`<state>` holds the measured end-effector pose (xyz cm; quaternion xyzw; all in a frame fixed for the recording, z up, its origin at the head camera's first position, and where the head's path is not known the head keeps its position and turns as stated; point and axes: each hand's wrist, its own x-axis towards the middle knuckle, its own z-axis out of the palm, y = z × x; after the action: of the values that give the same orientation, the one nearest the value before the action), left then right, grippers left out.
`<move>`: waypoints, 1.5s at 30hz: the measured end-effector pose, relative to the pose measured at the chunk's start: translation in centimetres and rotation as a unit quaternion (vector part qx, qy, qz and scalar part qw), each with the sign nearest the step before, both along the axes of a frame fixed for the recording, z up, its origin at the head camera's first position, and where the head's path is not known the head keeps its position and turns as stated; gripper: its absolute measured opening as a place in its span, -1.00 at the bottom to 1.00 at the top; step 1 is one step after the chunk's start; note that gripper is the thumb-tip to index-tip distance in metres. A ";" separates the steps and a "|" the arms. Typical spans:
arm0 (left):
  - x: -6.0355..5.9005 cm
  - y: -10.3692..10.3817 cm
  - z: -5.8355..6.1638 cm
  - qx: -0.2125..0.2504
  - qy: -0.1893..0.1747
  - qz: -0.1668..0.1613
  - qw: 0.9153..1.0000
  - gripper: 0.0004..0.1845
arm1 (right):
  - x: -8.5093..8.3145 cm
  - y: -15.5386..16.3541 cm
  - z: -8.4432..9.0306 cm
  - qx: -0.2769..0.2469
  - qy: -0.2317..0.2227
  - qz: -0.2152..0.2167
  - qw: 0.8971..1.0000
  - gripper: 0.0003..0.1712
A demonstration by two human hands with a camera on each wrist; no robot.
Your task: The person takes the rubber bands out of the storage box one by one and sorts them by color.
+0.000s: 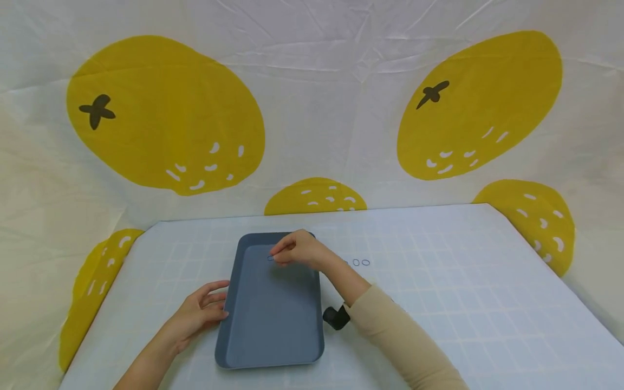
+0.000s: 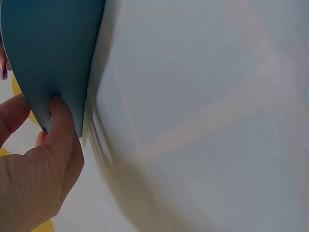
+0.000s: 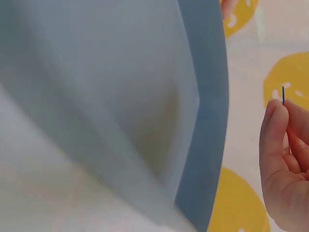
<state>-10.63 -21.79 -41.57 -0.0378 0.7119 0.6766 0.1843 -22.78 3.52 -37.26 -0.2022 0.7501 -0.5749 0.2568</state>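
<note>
Tray (image 1: pixel 273 314) sits flat on the surface (image 1: pixel 439 303), long side running away from us, roughly centre-left. We see the left hand (image 1: pixel 202 314) at its left rim, thumb and fingers touching the edge; in the left wrist view the thumb (image 2: pixel 60 125) lies on the rim with the fingers on the other side, so it grips the tray wall. Right hand (image 1: pixel 297 250) hovers over the tray's far end, fingertips pinched on a small blue ring (image 1: pixel 270 258); the right wrist view shows it as a thin blue sliver (image 3: pixel 283 94) sticking up between the fingers, seen edge-on. Two more rings (image 1: pixel 361 262) lie on the surface just right of that hand, side by side, apart from the tray. Black wrist camera (image 1: pixel 336 317) sits under the right sleeve (image 1: pixel 400 341), beside the tray's right rim. Backdrop (image 1: pixel 312 108) is white cloth with yellow fruit prints.
</note>
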 end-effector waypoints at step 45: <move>-0.1 -0.3 -0.4 0.009 0.004 -0.009 1.000 -0.20 | -0.6 18.9 -2.8 0.085 -0.011 -0.148 0.985 -0.70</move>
<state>-10.73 -22.05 -41.93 -0.0267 0.7068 0.6816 0.1876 -23.42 22.41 -40.02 -0.0598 0.8152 -0.5427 0.1935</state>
